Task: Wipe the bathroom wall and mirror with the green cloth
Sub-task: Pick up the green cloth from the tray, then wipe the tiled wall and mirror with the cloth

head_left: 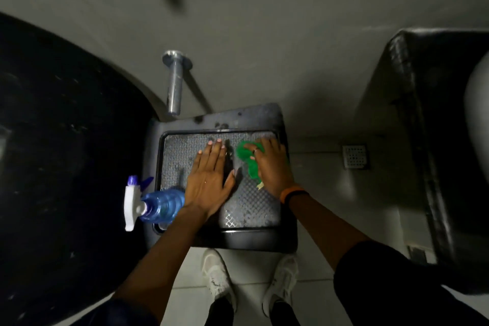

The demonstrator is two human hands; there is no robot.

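The green cloth (247,157) lies crumpled on the textured top of a dark step stool (259,209). My right hand (272,167) rests on the cloth's right side, fingers curled over it. My left hand (211,180) lies flat and spread on the stool top, just left of the cloth and not touching it. The grey bathroom wall (264,21) rises behind the stool. No mirror is in view.
A blue spray bottle (156,202) with a white trigger lies on the stool's left edge under my left forearm. A metal pipe (175,82) juts from the wall. A dark rounded counter (60,140) is left, a dark fixture (434,140) right, a floor drain (355,156) between.
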